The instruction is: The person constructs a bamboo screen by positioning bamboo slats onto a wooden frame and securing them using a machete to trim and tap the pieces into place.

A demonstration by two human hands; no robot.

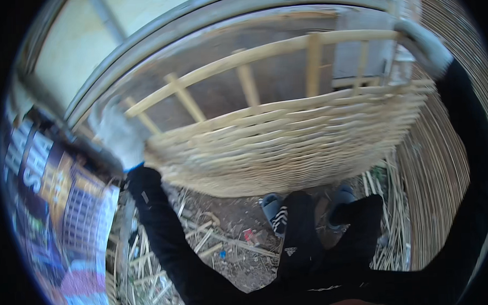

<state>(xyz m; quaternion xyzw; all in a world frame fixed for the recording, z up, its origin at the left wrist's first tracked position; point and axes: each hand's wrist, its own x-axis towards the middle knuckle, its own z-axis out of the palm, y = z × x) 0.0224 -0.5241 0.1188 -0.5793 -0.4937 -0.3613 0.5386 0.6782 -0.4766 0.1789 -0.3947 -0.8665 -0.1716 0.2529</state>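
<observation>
A pale woven bamboo panel stands in front of me, its upright slats sticking out above the tight weave. Across these slats runs a long, bowed bamboo strip, apart from the woven edge below. My right hand, in a light glove, is closed around the strip's right end. At the strip's left end is my left hand, also gloved and touching or close beside it. Motion smears the left fingers, so their grip is unclear.
A wall of thin reed-like rods rises at the right. At the left hangs a printed banner. Bamboo scraps litter the dirt floor around my slippers. Behind the panel are curved rails and a dark, worn surface.
</observation>
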